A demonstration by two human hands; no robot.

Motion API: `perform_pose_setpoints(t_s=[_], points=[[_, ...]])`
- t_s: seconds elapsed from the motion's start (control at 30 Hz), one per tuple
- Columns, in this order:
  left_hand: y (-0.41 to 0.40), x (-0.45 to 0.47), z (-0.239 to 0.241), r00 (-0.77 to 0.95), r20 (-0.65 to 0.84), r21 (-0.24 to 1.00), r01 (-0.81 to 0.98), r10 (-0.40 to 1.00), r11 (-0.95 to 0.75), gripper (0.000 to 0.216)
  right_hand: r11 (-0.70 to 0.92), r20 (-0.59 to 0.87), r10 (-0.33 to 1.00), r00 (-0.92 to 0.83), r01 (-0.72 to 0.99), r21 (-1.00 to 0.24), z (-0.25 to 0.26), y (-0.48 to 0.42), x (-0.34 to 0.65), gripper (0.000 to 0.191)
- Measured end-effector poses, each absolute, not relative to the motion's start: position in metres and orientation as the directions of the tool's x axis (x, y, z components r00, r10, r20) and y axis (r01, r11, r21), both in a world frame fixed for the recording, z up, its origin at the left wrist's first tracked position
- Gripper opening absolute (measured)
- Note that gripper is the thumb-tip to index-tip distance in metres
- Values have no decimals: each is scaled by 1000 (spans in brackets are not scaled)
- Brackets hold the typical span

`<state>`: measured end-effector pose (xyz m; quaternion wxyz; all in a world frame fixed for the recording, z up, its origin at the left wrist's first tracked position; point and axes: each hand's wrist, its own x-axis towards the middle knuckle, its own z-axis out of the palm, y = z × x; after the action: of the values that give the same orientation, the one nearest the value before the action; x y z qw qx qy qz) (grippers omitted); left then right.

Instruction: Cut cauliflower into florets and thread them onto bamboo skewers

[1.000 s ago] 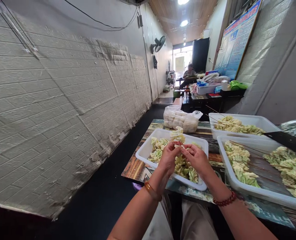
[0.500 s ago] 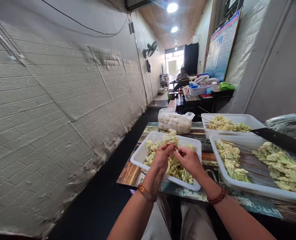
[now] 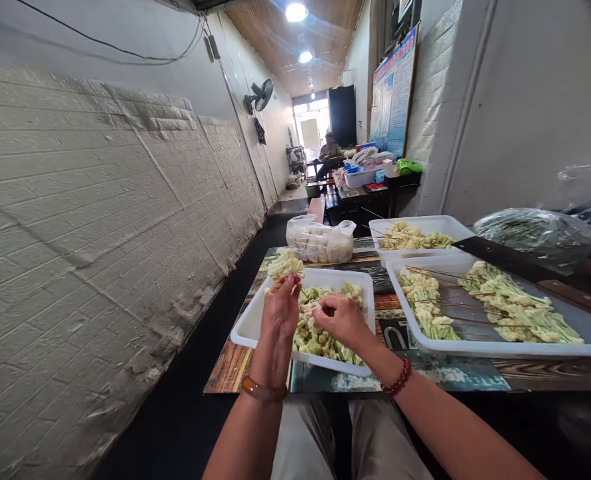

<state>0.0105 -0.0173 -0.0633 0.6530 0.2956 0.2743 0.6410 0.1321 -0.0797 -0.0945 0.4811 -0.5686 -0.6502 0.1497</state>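
Note:
My left hand (image 3: 281, 312) is raised over the left side of a white plastic tub (image 3: 244, 328), its fingers closed around the lower end of a bunch of pale cauliflower (image 3: 286, 265). Whether a skewer runs through that bunch I cannot tell. Over the middle of the same tub is my right hand (image 3: 344, 321), thumb and fingertips pinched together just above loose cauliflower florets (image 3: 320, 341). Anything between those fingertips is too small to make out. The two hands are apart.
To the right, a larger white tub (image 3: 428, 343) holds skewered cauliflower (image 3: 520, 303), with a long-bladed knife (image 3: 505, 257) across its edge. Behind it stands another tub (image 3: 455, 227) of cauliflower. A plastic bag of round white pieces (image 3: 320, 241) sits at the back. Far off, a person (image 3: 330, 148) sits.
My hands have separated: the left moved left with the cauliflower bunch, while the right stays low over the florets. The whole view has turned slightly right.

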Motion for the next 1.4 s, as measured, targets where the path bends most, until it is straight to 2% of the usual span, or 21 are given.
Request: perform_pose_setpoints(t_s=[0.37, 0.57, 0.63, 0.67, 0.77, 0.83, 0.93, 1.13, 1.4], points=[[19, -19, -24, -128, 45, 722, -682, 991, -121, 14, 304, 421, 904, 75, 580, -755, -91, -84, 130, 23], [40, -48, 12, -203, 130, 680, -694, 971, -236, 8, 199, 300, 953, 37, 670, -715, -92, -88, 131, 18], [37, -51, 20, -136, 141, 722, -664, 981, -196, 6, 224, 296, 955, 13, 622, -750, -94, -87, 133, 14], [32, -49, 20, -71, 130, 744, -652, 989, -144, 7, 248, 319, 948, 19, 585, -772, -96, -86, 134, 19], [12, -30, 3, 73, 75, 780, -626, 995, -13, 11, 307, 410, 897, 165, 434, -847, -104, -80, 138, 26], [-1, -12, -18, 147, 46, 801, -596, 988, 52, 16, 319, 383, 889, 251, 262, -911, -108, -76, 142, 30], [-15, 11, -47, 231, 24, 794, -596, 973, 122, 21, 333, 340, 920, 195, 71, -940, -108, -78, 144, 40], [-25, 29, -74, 333, 28, 766, -613, 942, 194, 23, 327, 333, 942, 31, 122, -937, -102, -87, 141, 40], [-33, 25, -80, 324, 4, 731, -647, 946, 218, 25, 296, 335, 932, 138, 244, -924, -104, -88, 142, 36]])
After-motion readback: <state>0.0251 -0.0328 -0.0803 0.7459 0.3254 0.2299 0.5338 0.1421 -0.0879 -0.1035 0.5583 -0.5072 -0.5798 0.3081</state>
